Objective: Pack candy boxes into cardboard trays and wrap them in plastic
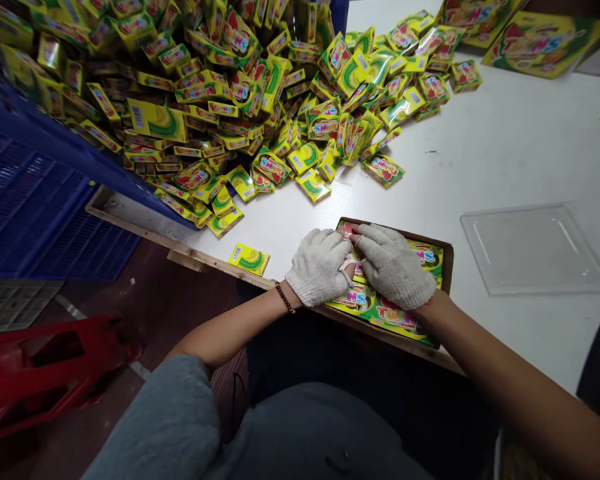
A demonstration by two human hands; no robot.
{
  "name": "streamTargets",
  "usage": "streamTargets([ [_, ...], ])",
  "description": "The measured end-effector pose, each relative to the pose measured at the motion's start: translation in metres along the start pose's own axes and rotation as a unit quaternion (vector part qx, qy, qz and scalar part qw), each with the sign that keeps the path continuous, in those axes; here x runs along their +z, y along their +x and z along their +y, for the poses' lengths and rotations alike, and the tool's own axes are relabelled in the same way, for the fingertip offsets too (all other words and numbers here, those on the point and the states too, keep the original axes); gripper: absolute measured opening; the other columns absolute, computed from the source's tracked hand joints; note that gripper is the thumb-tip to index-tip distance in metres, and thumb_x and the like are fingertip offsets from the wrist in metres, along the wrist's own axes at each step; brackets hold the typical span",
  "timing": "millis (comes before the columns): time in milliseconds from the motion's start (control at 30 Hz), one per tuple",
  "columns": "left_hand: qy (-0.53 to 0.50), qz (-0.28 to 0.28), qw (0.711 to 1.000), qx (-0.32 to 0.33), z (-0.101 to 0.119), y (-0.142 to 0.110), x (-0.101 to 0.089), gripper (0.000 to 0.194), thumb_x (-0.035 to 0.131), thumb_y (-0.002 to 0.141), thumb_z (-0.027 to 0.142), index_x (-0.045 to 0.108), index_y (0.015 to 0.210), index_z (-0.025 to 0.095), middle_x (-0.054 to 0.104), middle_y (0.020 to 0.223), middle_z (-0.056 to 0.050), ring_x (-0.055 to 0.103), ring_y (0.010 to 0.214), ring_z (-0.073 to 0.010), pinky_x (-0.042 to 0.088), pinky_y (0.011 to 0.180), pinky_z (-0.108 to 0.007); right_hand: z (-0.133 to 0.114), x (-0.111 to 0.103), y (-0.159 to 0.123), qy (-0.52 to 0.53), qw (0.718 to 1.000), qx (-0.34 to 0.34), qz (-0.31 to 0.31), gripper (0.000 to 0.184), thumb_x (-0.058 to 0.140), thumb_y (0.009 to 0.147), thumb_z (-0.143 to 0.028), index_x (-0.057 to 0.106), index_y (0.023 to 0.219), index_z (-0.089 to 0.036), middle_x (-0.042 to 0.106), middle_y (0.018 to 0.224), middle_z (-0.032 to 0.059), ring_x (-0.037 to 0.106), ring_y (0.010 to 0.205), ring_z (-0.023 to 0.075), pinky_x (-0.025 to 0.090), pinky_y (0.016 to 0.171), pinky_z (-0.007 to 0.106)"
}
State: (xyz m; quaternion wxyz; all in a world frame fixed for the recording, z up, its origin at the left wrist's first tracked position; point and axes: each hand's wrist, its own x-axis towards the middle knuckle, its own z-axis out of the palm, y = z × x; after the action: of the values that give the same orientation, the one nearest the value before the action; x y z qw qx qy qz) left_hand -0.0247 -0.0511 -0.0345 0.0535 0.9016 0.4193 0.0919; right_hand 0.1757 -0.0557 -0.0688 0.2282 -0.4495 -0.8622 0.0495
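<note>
An open shallow carton (448, 267) lies at the table's near edge, filled with flat yellow-green candy boxes (395, 319) marked "TWINS". My left hand (320, 267), in a whitish knitted glove, rests on the boxes at the carton's left side, fingers stretched forward. My right hand (393, 263), gloved the same way, lies over the middle boxes. Its fingertips meet the left hand's near the far left corner, where a reddish bit of box shows between them. The boxes under both palms are hidden. One loose candy box (250, 259) lies left of my left hand.
A large heap of the same boxes (205, 100) spills from a blue crate (65, 160) onto the white table (520, 147). On the right lies a clear plastic sheet or lid (535, 250). Larger printed cartons (545, 43) stand far right. A red plastic stool (55, 367) is on the floor.
</note>
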Motion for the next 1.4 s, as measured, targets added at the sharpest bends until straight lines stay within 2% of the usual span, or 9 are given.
streamTargets([
  [167,0.024,0.008,1.000,-0.018,0.009,0.005,-0.007,0.027,0.061,0.103,0.029,0.072,0.122,0.015,0.078,0.121,-0.016,0.069,0.118,-0.0347,0.052,0.108,-0.051,0.005,0.001,-0.009,-0.004,0.996,0.081,0.033,0.039,0.050,0.094,-0.012,0.079,0.120,-0.016,0.079,0.122,0.0183,0.071,0.115,0.0332,0.059,0.104,0.048],
  [400,-0.012,-0.059,0.994,-0.090,0.020,0.017,-0.005,0.045,0.065,0.100,0.040,0.069,0.136,0.015,0.069,0.151,-0.024,0.073,0.120,-0.0390,0.056,0.104,-0.055,0.002,-0.003,0.000,-0.066,0.991,0.093,-0.069,0.027,0.053,0.095,-0.009,0.078,0.101,-0.017,0.078,0.108,0.0184,0.072,0.100,0.0326,0.059,0.092,0.046],
  [533,-0.127,-0.075,0.984,-0.103,0.007,0.020,-0.011,0.037,0.067,0.097,0.035,0.073,0.129,0.017,0.077,0.137,-0.021,0.076,0.118,-0.0380,0.058,0.108,-0.055,0.011,-0.007,-0.003,0.029,0.990,0.132,-0.040,0.034,0.053,0.094,-0.014,0.081,0.113,-0.018,0.080,0.120,0.0171,0.075,0.112,0.0327,0.062,0.104,0.048],
  [600,-0.274,-0.028,0.952,-0.132,-0.006,0.016,-0.007,0.037,0.060,0.100,0.031,0.072,0.133,0.018,0.079,0.135,-0.016,0.076,0.123,-0.0331,0.059,0.114,-0.050,0.020,-0.012,-0.015,0.098,0.977,0.190,0.018,0.042,0.051,0.097,-0.019,0.080,0.127,-0.018,0.082,0.128,0.0149,0.077,0.119,0.0318,0.062,0.109,0.051],
  [700,-0.480,0.098,0.840,-0.235,-0.021,0.007,0.014,0.051,0.049,0.106,0.031,0.061,0.155,0.021,0.072,0.156,-0.010,0.069,0.144,-0.0260,0.055,0.125,-0.044,0.021,-0.019,-0.035,0.128,0.955,0.253,0.084,0.048,0.047,0.106,-0.032,0.077,0.141,-0.018,0.082,0.135,0.0158,0.078,0.124,0.0325,0.063,0.112,0.055],
  [800,-0.541,0.118,0.777,-0.300,-0.015,0.000,0.041,0.058,0.049,0.109,0.039,0.054,0.166,0.028,0.061,0.171,-0.002,0.053,0.164,-0.0240,0.044,0.138,-0.044,0.000,-0.013,-0.044,0.056,0.983,0.170,0.049,0.057,0.048,0.109,-0.040,0.068,0.155,-0.014,0.071,0.155,0.0220,0.065,0.148,0.0384,0.055,0.122,0.060],
  [1033,-0.542,0.001,0.814,-0.209,-0.001,-0.024,0.051,0.063,0.029,0.116,0.050,0.060,0.163,0.019,0.055,0.176,-0.010,0.044,0.170,-0.0248,0.034,0.144,-0.045,-0.037,0.007,-0.039,-0.071,0.991,0.060,-0.093,0.070,0.048,0.110,-0.051,0.057,0.165,-0.008,0.049,0.175,0.0289,0.044,0.165,0.0494,0.030,0.130,0.081],
  [1233,-0.206,-0.059,0.965,-0.148,-0.106,-0.071,-0.009,0.047,0.060,0.099,0.039,0.070,0.140,0.018,0.067,0.156,-0.017,0.046,0.165,-0.0311,0.039,0.139,-0.051,0.007,-0.012,-0.049,0.089,0.986,0.135,0.048,0.066,0.032,0.117,-0.045,0.049,0.172,-0.015,0.054,0.173,0.0237,0.051,0.163,0.0395,0.047,0.129,0.067],
  [1400,-0.022,-0.227,0.950,-0.212,-0.154,-0.087,-0.040,0.040,0.076,0.075,0.034,0.073,0.113,0.022,0.071,0.123,-0.012,0.065,0.126,-0.0336,0.054,0.113,-0.044,-0.005,-0.001,-0.044,-0.016,0.996,0.076,-0.042,0.066,0.058,0.106,-0.053,0.063,0.157,-0.012,0.056,0.170,0.0284,0.049,0.161,0.0496,0.038,0.128,0.079],
])
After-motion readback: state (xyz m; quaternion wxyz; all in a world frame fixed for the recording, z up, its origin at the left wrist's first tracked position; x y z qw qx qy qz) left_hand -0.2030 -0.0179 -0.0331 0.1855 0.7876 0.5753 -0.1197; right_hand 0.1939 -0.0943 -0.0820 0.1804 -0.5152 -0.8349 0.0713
